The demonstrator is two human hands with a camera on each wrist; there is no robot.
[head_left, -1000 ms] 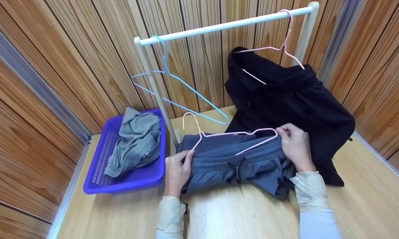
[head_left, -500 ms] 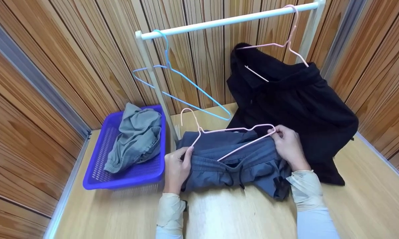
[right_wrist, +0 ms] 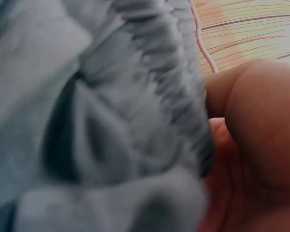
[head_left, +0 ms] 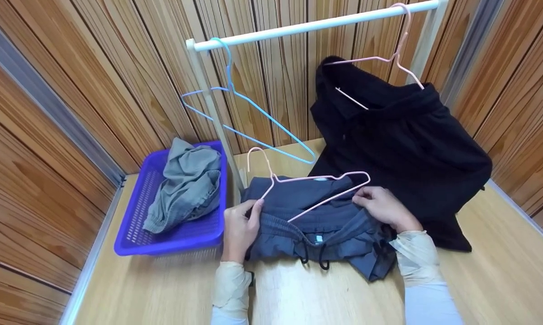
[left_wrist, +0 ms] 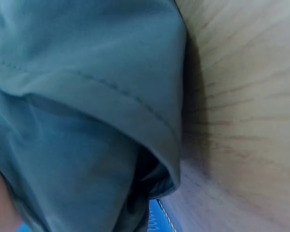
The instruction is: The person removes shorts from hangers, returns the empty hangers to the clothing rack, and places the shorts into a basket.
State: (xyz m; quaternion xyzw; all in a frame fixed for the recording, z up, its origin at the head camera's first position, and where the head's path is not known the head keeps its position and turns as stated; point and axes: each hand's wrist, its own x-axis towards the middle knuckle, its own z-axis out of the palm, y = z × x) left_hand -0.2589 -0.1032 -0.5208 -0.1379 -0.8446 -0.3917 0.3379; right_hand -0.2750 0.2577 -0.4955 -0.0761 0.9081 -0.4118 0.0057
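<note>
Dark blue-grey shorts (head_left: 307, 225) with a black drawstring lie on the wooden table (head_left: 321, 298) in the head view. A pink wire hanger (head_left: 298, 180) sits partly inside their waistband, hook up. My left hand (head_left: 242, 223) grips the left end of the waistband. At the right end, my right hand (head_left: 382, 207) pinches the waistband fabric just below the hanger's right arm. The left wrist view is filled by the shorts' fabric (left_wrist: 87, 121) against the table; the right wrist view shows the gathered waistband (right_wrist: 159, 87) beside my right fingers (right_wrist: 261, 140).
A white clothes rail (head_left: 312, 26) stands behind, with an empty blue hanger (head_left: 248, 108) and a black garment (head_left: 402, 149) on a pink hanger (head_left: 397, 49). A purple basket (head_left: 181, 239) holding grey clothing (head_left: 185, 185) sits at the left. Wood-panelled walls enclose the table.
My right hand slid left and down from the hanger's right tip onto the waistband. The waistband has opened and dropped, so more of the hanger's arm shows. The left hand held still.
</note>
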